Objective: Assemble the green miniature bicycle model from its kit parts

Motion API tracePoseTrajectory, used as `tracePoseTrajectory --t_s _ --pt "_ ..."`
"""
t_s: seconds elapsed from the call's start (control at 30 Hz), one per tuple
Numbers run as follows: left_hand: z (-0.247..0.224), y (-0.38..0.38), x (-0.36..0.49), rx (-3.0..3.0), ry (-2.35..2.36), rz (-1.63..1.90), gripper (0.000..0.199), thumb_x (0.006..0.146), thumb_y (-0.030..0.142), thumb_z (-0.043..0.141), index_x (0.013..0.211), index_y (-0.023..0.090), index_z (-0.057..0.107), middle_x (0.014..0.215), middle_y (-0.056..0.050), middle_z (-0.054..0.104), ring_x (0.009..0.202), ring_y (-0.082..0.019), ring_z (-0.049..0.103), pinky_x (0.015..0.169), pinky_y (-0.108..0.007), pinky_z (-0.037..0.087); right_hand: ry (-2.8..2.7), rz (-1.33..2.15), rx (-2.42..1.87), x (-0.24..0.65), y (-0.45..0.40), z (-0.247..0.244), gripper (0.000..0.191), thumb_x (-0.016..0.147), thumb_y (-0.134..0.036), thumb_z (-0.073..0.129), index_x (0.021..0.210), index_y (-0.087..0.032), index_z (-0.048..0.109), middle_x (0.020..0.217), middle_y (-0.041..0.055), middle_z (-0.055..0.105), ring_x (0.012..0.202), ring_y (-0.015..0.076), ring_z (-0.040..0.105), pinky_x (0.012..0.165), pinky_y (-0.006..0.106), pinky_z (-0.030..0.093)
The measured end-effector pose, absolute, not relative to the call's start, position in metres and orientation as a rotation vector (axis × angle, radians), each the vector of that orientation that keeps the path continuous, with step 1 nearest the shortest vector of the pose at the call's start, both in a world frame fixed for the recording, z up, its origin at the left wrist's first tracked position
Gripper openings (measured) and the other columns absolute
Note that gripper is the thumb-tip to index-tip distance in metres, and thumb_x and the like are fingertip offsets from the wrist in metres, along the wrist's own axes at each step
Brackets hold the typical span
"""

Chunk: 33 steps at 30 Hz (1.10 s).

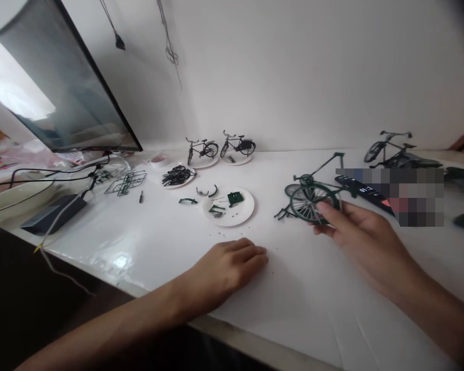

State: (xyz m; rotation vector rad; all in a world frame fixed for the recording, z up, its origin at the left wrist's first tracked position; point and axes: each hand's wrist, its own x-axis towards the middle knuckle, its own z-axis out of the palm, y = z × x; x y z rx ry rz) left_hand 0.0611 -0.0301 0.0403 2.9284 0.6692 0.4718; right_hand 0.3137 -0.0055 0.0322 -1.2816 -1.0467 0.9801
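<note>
"Green model bicycle (308,202): where is it?"

"In the right hand (358,232), thumb and fingers gripping it by a wheel, at the right half of the white bench (294,314), near the dark phone (365,192)."

"And the left hand (237,265)?"

"Palm down on the bench, fingers bent. I can't tell how tightly they close, or whether anything is under them."

"What's the surface like?"

"Glossy, with light glaring near its front edge. A paper plate (245,210) carries green parts (235,198); small bits are scattered beside it. Farther left are a pile of black parts (178,175) and green part frames (129,182)."

"The room?"

"A pale wall (301,77) stands behind, hung with cords (171,54). Two dark model bicycles (237,145) sit near its foot, and a large screen (69,77) leans across the left."
</note>
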Motion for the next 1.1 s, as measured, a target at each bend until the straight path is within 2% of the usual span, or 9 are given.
tracePoseTrajectory --t_s 0.1,0.2,0.43,0.57,0.63,0.73,0.87,1.0,1.1 --pt "0.036 -0.03 0.073 3.047 0.618 0.456 0.022 0.1 0.009 0.036 0.1 0.01 0.058 0.101 -0.015 0.067 0.101 -0.024 0.063 0.081 -0.039 0.059 -1.138 1.019 -1.37 0.311 -0.007 0.028 0.032 0.078 -0.051 0.072 0.083 -0.02 0.069 0.081 0.0025 0.064 0.071 0.0163 0.057 0.074 0.035 0.049" --pt "0.033 -0.03 0.074 3.031 0.688 0.443 0.02 0.1 0.009 0.037 0.095 0.01 0.056 0.092 -0.012 0.064 0.093 -0.022 0.061 0.074 -0.035 0.058 -1.206 1.06 -1.399 0.311 -0.009 0.028 0.034 0.08 -0.053 0.069 0.084 -0.019 0.067 0.08 0.0037 0.064 0.07 0.0177 0.058 0.073 0.036 0.049" --pt "0.035 -0.023 0.074 2.938 0.83 0.318 0.021 0.099 0.009 0.037 0.086 0.013 0.053 0.086 -0.008 0.059 0.079 -0.019 0.053 0.068 -0.033 0.049 -1.276 1.058 -1.369 0.311 -0.011 0.029 0.032 0.083 -0.052 0.065 0.079 -0.02 0.064 0.076 0.0003 0.06 0.069 0.0159 0.059 0.072 0.033 0.047" --pt "0.044 0.0 0.079 2.726 0.949 0.257 0.009 0.092 0.008 0.049 0.093 0.016 0.054 0.088 -0.003 0.062 0.076 -0.015 0.056 0.068 -0.029 0.046 -1.338 1.061 -1.346 0.312 -0.011 0.027 0.031 0.085 -0.051 0.064 0.08 -0.02 0.062 0.078 0.0002 0.059 0.07 0.0155 0.058 0.071 0.032 0.047" --pt "0.051 0.013 0.081 2.604 0.941 0.185 0.011 0.087 0.009 0.055 0.095 0.017 0.056 0.087 -0.002 0.064 0.074 -0.014 0.058 0.066 -0.026 0.045 -1.356 1.05 -1.341 0.312 -0.012 0.028 0.032 0.085 -0.05 0.064 0.078 -0.019 0.061 0.075 -0.0002 0.058 0.069 0.0152 0.058 0.069 0.03 0.046" --pt "0.063 0.03 0.081 2.472 0.906 0.018 0.011 0.083 0.01 0.057 0.091 0.018 0.058 0.085 -0.001 0.065 0.073 -0.013 0.059 0.063 -0.023 0.044 -1.372 1.018 -1.361 0.312 -0.013 0.031 0.034 0.085 -0.05 0.064 0.075 -0.018 0.059 0.072 -0.0008 0.057 0.067 0.0144 0.057 0.067 0.029 0.044" --pt "0.07 0.044 0.078 2.353 0.82 -0.12 0.008 0.085 0.012 0.055 0.089 0.018 0.059 0.087 -0.001 0.067 0.07 -0.011 0.058 0.059 -0.02 0.044 -1.386 1.015 -1.414 0.311 -0.014 0.035 0.032 0.086 -0.048 0.064 0.075 -0.018 0.059 0.071 -0.0016 0.057 0.066 0.0136 0.056 0.066 0.027 0.042" --pt "0.064 0.045 0.074 2.407 0.793 -0.059 0.018 0.086 0.004 0.051 0.09 0.018 0.06 0.086 0.001 0.067 0.069 -0.01 0.058 0.058 -0.019 0.042 -1.391 1.048 -1.436 0.311 -0.013 0.034 0.032 0.086 -0.048 0.063 0.077 -0.019 0.06 0.071 -0.0013 0.057 0.067 0.0138 0.055 0.065 0.027 0.041" --pt "0.057 0.038 0.072 2.462 0.849 0.108 0.014 0.089 0.007 0.056 0.092 0.019 0.063 0.086 0.001 0.068 0.073 -0.01 0.061 0.064 -0.021 0.044 -1.398 1.065 -1.438 0.312 -0.012 0.032 0.031 0.086 -0.05 0.063 0.079 -0.019 0.061 0.073 -0.0007 0.059 0.068 0.0147 0.057 0.066 0.028 0.042"
